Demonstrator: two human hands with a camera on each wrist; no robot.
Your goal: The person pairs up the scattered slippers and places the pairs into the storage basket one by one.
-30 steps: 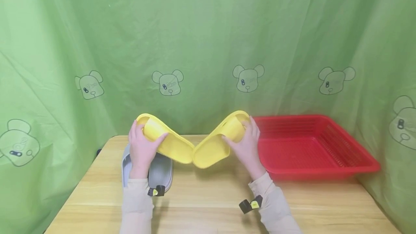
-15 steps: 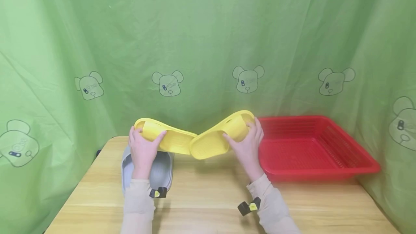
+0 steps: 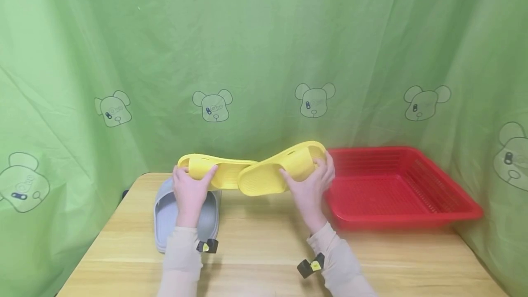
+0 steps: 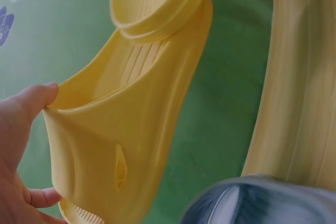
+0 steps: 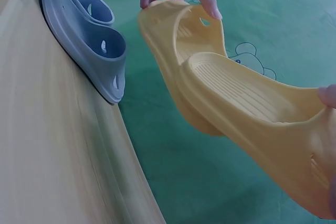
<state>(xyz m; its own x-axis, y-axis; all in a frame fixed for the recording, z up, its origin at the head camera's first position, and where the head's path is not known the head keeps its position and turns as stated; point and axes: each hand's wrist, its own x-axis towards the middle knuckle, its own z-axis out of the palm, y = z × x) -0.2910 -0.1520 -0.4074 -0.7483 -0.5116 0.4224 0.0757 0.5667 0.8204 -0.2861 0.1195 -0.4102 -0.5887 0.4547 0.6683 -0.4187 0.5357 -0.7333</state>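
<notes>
Left-held yellow moulded slide slipper [image 3: 228,175]: raised off the pale wood-grain table [image 3: 255,251], toe to our left, its heel behind the other's.
Left hand [image 3: 191,191]: gripping that slipper across the strap, thumb at the strap's edge.
Right-held yellow moulded slide slipper [image 3: 268,178]: also raised and tilted, toe to our right, its heel overlapping in front.
Right hand [image 3: 309,189]: grasping this one the same way.
Pairing: we judge this the step in hand, the two heels being brought together.
Next move: we think it calls for keeping both grips and turning the toes one way (crossed heels could slip apart).
Grey moulded slide slippers [image 5: 79,38]: a pair on the table, by our left forearm.
Red slotted plastic basket [image 3: 404,217]: just beyond our right hand.
Green bear-print cloth curtain [image 3: 264,35]: lettering on the bears' faces, too faint for us to read surely.
Yellow label on the right black wrist device [image 3: 316,266]: marks too small to read; we find no legible brand on the slippers.
</notes>
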